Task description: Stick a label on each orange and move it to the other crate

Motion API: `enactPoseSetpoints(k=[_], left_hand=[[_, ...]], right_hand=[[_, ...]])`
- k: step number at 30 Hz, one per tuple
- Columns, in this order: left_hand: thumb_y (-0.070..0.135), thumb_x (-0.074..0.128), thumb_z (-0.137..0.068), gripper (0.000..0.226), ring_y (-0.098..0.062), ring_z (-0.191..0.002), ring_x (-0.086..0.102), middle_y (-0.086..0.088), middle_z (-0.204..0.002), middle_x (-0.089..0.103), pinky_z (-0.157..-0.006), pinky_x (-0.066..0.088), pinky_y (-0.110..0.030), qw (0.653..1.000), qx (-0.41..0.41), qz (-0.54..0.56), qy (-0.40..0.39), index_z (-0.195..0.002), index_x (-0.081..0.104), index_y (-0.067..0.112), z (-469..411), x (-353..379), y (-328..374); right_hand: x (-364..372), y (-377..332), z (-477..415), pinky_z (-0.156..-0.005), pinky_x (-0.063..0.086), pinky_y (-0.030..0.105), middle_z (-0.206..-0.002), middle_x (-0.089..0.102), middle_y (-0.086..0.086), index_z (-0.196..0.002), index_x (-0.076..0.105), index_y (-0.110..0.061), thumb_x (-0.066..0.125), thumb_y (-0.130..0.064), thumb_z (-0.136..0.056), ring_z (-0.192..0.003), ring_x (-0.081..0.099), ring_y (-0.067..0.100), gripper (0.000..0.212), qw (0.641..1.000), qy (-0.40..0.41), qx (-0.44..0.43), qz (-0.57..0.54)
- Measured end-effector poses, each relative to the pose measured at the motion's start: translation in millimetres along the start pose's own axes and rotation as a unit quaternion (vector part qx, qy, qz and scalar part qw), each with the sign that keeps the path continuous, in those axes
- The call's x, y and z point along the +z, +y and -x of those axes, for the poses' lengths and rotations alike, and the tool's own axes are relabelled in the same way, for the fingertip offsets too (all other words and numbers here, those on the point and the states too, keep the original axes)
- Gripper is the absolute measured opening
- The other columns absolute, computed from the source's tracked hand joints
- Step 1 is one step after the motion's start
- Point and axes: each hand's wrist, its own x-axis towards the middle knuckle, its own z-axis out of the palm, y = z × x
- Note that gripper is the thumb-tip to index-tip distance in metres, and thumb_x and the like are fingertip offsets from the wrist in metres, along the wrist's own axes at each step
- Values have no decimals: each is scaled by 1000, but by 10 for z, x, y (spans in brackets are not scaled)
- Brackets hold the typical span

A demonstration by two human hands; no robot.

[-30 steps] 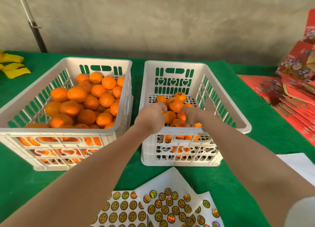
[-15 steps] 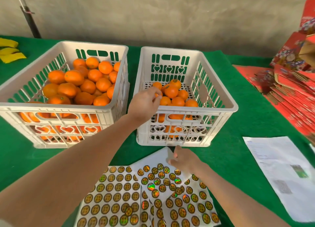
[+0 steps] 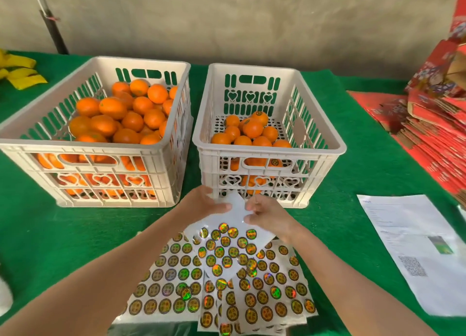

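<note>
Two white slatted crates stand side by side on the green cloth. The left crate (image 3: 83, 147) is heaped with oranges (image 3: 113, 107). The right crate (image 3: 269, 150) holds a smaller pile of oranges (image 3: 252, 128), some showing round labels. In front of the crates lie overlapping sheets of shiny round labels (image 3: 176, 285). The top sticker sheet (image 3: 237, 210) has a bare white upper part. My left hand (image 3: 201, 204) grips that bare part, thumb on top. My right hand (image 3: 267, 216) pinches the sheet's right side with curled fingers. Neither hand holds an orange.
A printed white paper (image 3: 408, 247) lies at the right on the green cloth (image 3: 50, 234). Stacked red cartons (image 3: 441, 134) fill the far right. Yellow items (image 3: 20, 73) lie at the far left, and a dark pole (image 3: 53, 30) leans against the wall.
Both hands left the right crate. The right hand dropped to the label sheets first, then the left hand followed and took hold of the top sheet. The view tilted downward.
</note>
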Motion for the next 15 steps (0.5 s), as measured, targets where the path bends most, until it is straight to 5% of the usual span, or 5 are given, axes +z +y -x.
enactPoseSetpoints(k=[6, 15], left_hand=[[31, 77, -77, 20, -18, -73, 56, -3, -77, 65, -69, 38, -25, 996, -10, 48, -79, -75, 70, 12, -69, -8, -74], [25, 76, -78, 26, -25, -93, 65, -6, -96, 70, -94, 49, -40, 992, -69, 76, -74, -99, 71, 10, -46, 19, -63]], right_hand=[[-114, -137, 167, -85, 46, 20, -95, 64, 5, -80, 64, -18, 66, 2, -83, -93, 59, 9, 20, 998, -20, -33, -59], [-210, -5, 261, -78, 51, 16, -88, 70, -4, -80, 73, -19, 71, 1, -80, -79, 63, 3, 20, 997, -37, -27, 55]])
